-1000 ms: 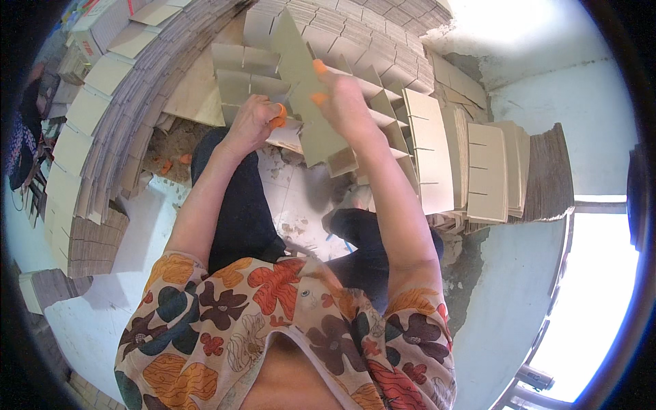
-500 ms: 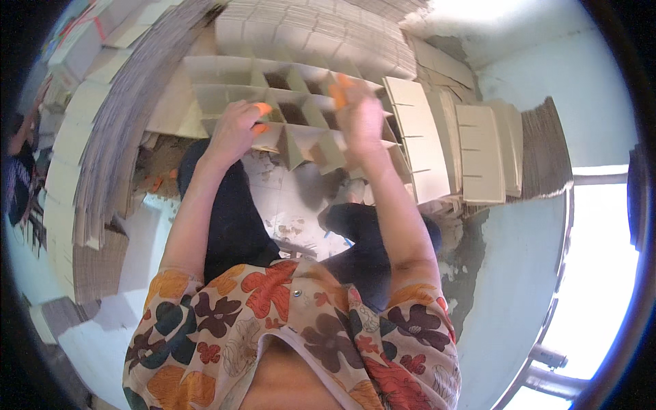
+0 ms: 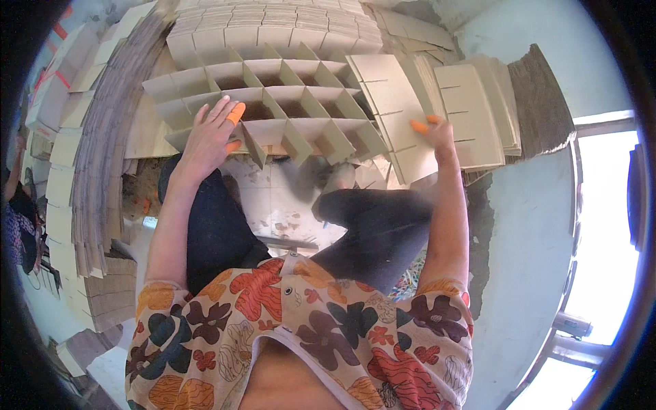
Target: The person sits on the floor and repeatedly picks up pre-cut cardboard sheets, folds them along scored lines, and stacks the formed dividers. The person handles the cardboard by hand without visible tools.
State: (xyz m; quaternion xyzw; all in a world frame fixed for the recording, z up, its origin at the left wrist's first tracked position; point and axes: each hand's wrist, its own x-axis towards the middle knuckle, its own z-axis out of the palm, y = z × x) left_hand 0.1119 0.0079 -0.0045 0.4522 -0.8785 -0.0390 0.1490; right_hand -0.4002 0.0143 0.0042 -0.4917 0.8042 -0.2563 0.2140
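Well to the right of the cardboard divider grid rises a pale blue wall, and farther right still is a bright window. Left of the grid, long stacks of cardboard sheets run from its far side toward its near side. Just beyond the grid stands another broad stack of slotted cardboard. The grid itself lies before the person, beyond the knees, its crossed strips upright and forming rows of cells. On its near side are the person's dark trousers and, nearer the body, a flower-patterned shirt. To its right, past other upright sheets, is a slotted pale stack, with a browner stack beyond that. A slotted cardboard panel leans at a tilt just beside the grid's right end. At the grid's near left part is the left hand, fingers spread and thumb apart, closed on nothing. Right of the grid, the right hand is at the panel's outer edge, fingertips on its face; I cannot tell whether it is gripping. Smallest are the orange finger covers, worn on both hands, over the grid's left part and right of its right end.
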